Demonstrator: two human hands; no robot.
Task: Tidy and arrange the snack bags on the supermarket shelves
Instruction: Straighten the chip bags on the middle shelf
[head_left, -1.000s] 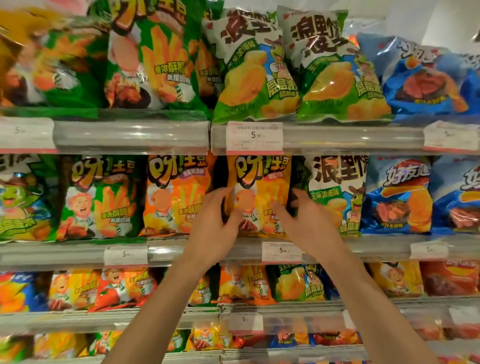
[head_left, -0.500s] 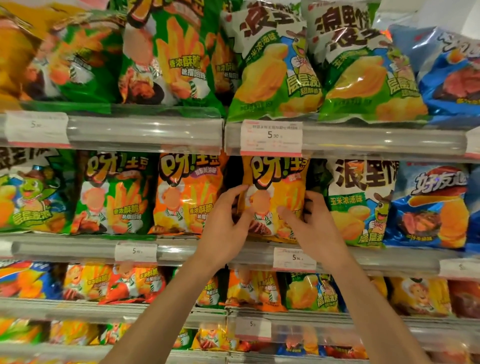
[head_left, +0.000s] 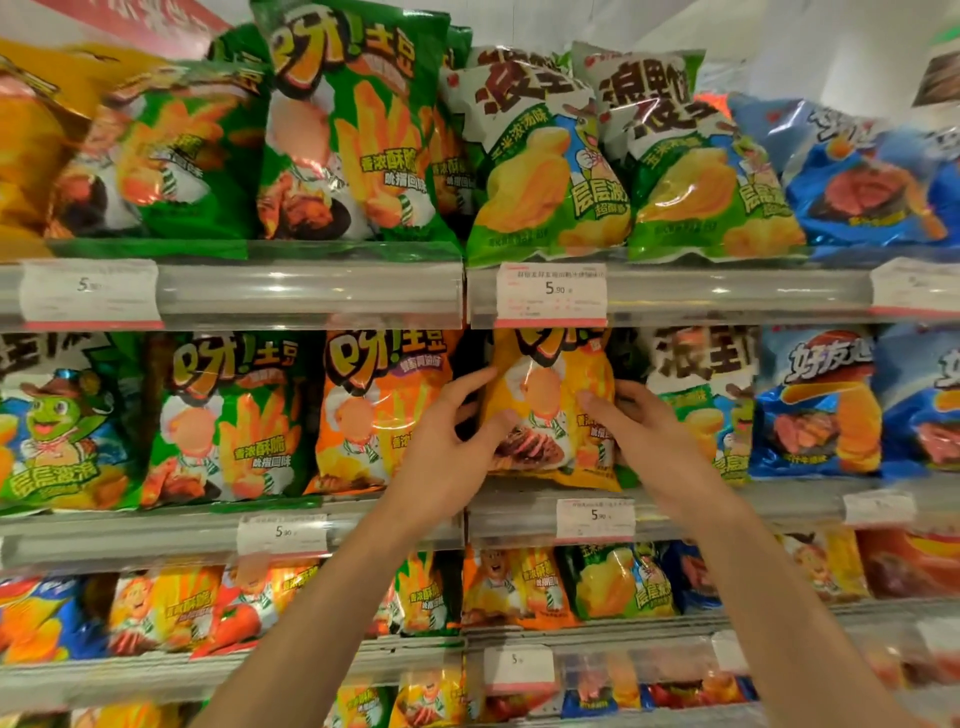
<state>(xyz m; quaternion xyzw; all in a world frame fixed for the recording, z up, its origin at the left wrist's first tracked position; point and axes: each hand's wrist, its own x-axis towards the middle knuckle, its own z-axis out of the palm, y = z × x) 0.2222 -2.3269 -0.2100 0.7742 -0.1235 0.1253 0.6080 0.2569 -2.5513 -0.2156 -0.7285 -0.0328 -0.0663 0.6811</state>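
Shelves behind: both hands (left (head_left: 447, 457), right (head_left: 657, 441)) grip yellow bag (head_left: 550, 415), arms raised.

Bright, even overhead store light, warm cast. Glare streaks on the clear shelf rail (head_left: 311, 291) and glossy snack bags (head_left: 353, 130). Wide-angle bowing at the edges; corners and bottom shelf soft, price tag (head_left: 551, 295) print barely legible.

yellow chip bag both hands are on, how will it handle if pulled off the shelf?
Probably light for its size: the yellow chip bag looks puffed. Glossy film suggests it may slip, so gripping both sides, as the left hand and right hand do, seems wise. Contents likely crush if squeezed.
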